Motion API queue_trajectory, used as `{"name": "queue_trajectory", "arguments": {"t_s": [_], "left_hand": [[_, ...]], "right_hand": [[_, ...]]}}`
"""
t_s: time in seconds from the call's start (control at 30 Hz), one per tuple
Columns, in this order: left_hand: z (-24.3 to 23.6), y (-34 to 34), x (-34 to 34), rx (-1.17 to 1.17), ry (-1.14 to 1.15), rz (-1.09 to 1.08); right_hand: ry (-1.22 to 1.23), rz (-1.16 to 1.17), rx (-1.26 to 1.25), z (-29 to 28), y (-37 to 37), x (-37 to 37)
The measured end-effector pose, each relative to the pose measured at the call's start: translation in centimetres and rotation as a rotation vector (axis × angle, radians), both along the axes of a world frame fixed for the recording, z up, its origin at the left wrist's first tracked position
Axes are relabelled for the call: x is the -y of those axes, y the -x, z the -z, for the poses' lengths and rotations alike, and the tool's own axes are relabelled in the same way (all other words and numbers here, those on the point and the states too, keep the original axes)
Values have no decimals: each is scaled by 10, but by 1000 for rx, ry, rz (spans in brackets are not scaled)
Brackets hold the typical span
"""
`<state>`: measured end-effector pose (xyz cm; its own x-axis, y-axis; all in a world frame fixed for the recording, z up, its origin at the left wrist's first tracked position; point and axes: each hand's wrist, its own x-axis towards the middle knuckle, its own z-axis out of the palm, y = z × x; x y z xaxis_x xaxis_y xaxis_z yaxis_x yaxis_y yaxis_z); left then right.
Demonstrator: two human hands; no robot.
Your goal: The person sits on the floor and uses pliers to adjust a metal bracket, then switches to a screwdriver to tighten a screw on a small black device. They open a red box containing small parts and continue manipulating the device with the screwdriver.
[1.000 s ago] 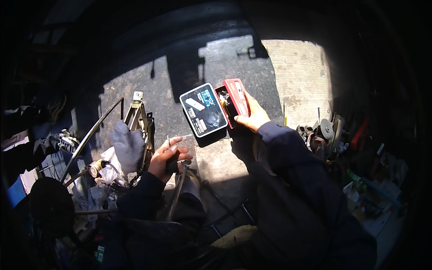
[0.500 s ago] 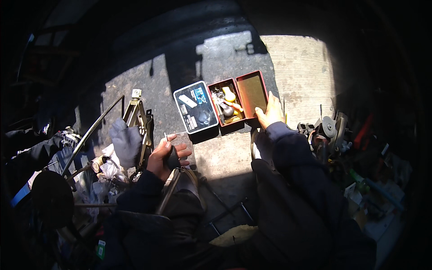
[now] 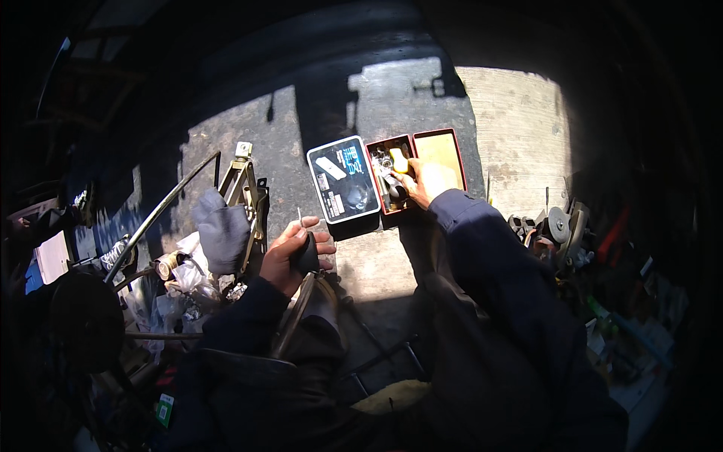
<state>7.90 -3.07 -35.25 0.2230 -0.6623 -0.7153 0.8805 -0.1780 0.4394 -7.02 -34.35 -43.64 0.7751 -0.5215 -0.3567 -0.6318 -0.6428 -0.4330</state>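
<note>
My left hand [image 3: 290, 256] is curled round a thin-shafted tool with a black handle [image 3: 306, 255]; its slim metal shaft points up past my thumb. My right hand [image 3: 433, 182] reaches into an open red box [image 3: 389, 213], fingertips drawn together among its contents. What they grip, if anything, is hidden. Beside those fingertips lie a yellow piece [image 3: 399, 160] and a dark rounded piece. The box's open lid [image 3: 443, 149] spreads to the right, partly behind my hand. Against the box's left side is a flat case with a dark printed top and pale rim [image 3: 337, 175].
On the left, a grey cloth item [image 3: 221, 232] lies by a folding metal frame [image 3: 242, 177] and a long bent rod [image 3: 162, 211]. Plastic bags [image 3: 188, 275] and parts crowd below. A round disc [image 3: 558, 223] and metal parts are piled at right. A pale board [image 3: 516, 135] lies behind.
My right hand has left the lid's right edge and moved left into the red box. My left hand still holds the black-handled tool. The whole view has shifted slightly.
</note>
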Motion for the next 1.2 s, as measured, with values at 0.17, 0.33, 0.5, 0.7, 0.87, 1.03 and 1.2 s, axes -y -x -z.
{"name": "queue_trajectory", "arguments": {"t_s": [0.17, 0.33, 0.5, 0.7, 0.87, 1.03, 1.2], "left_hand": [[1, 0, 7, -15, 80, -1], [-1, -2, 15, -42, 78, -16], [-6, -11, 15, -154, 140, -104], [-15, -9, 15, -214, 105, -249], [-23, -7, 21, -300, 134, -288], [-29, -4, 28, -136, 117, -292], [-29, 1, 36, -17, 90, -241]], "right_hand": [[198, -29, -37, 16, -21, 0], [194, -42, -47, 27, -30, 8], [-412, 376, 11, 4, -8, 14], [-1250, 421, 306, -73, 33, -40], [-1343, 217, 272, -123, 15, -80], [-1040, -40, 225, -140, 4, -94], [-1071, 23, 221, -137, 6, -98]]}}
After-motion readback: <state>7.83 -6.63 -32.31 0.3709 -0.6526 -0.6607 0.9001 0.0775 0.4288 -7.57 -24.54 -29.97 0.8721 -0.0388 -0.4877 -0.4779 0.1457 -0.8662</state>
